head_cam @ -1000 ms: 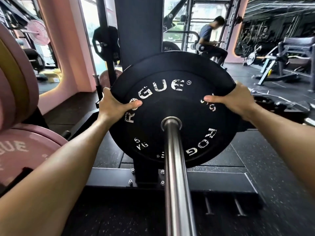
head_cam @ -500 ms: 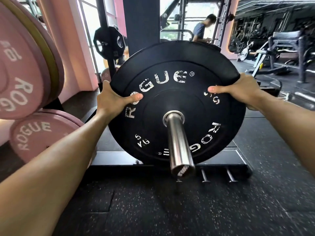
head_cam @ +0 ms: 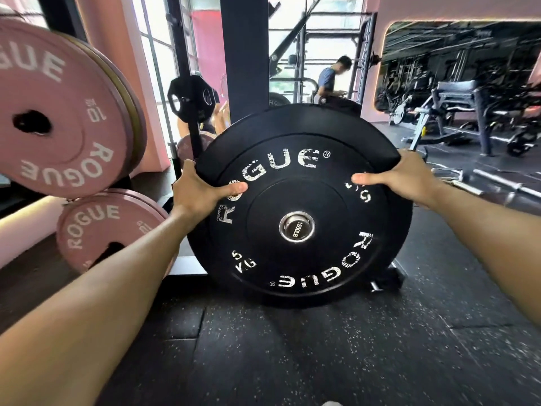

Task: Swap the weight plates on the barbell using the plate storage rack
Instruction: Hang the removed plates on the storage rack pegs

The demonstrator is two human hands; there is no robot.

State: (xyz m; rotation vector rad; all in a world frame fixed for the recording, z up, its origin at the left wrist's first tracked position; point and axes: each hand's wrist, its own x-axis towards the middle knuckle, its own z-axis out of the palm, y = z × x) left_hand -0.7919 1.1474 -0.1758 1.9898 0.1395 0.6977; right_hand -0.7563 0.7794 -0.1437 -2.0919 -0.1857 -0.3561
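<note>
1. Fingers of the left hand [head_cam: 202, 191] curl behind the upper left rim of the black plate [head_cam: 298, 206], with the thumb laid flat across its face, near the first letters of the white ROGUE lettering.
2. Opposite, the right hand [head_cam: 401, 180] grips the upper right rim the same way: thumb pointing inward across the face, fingers hidden behind the edge.
3. That black plate stands upright on edge, its broad face turned toward the person, its lower rim close to the black speckled floor [head_cam: 292, 356]; whether it touches I cannot tell.
4. Its centre hole sits around the steel end of the barbell sleeve [head_cam: 296, 227], which is seen end-on, stamped 1500LB. So the bar's long axis runs straight away from the viewer, and only the tip shows in the hole.
5. "5 KG" is printed on the lower left of the face, and a second ROGUE runs upside down along the bottom.
6. Off to the left, pink plates [head_cam: 58, 109] hang on the storage rack [head_cam: 52, 13], a larger one marked 10 KG above a smaller one [head_cam: 108, 227].
7. Behind the plate rises a dark upright post [head_cam: 244, 54], and farther back another person [head_cam: 328, 79] stands among gym machines.
</note>
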